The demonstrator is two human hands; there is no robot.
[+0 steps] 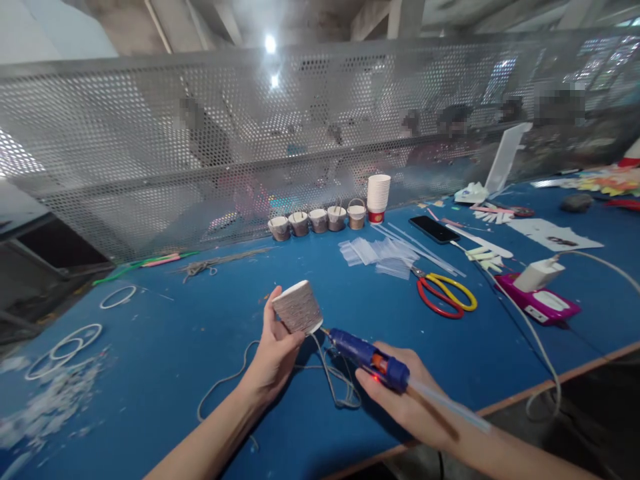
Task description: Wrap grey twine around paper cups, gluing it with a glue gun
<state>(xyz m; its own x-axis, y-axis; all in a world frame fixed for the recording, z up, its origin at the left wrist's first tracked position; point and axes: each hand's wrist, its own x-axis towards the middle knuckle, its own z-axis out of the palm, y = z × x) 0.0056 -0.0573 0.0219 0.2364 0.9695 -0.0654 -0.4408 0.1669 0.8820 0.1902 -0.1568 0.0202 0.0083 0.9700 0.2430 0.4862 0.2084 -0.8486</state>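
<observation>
My left hand (277,350) is closed around a paper cup (299,308) lying tilted, its side wrapped in grey-brown cord and its white rim showing. From the cup a loose grey cord (327,373) trails in loops over the blue table. In my right hand (400,393) is a blue hot glue gun (367,353), with a red light lit and a clear glue stick (450,403) sticking out of its back. The gun's nozzle points at the cup's white edge, touching or very close to it; I cannot tell which.
Several wrapped cups (319,220) and a stack of paper cups (379,197) stand along the perforated metal screen (240,160). Scissors (445,295), clear plastic strips (380,253), a phone (434,229) and a purple power strip (537,303) lie rightward. White rings (65,350) and scraps lie left.
</observation>
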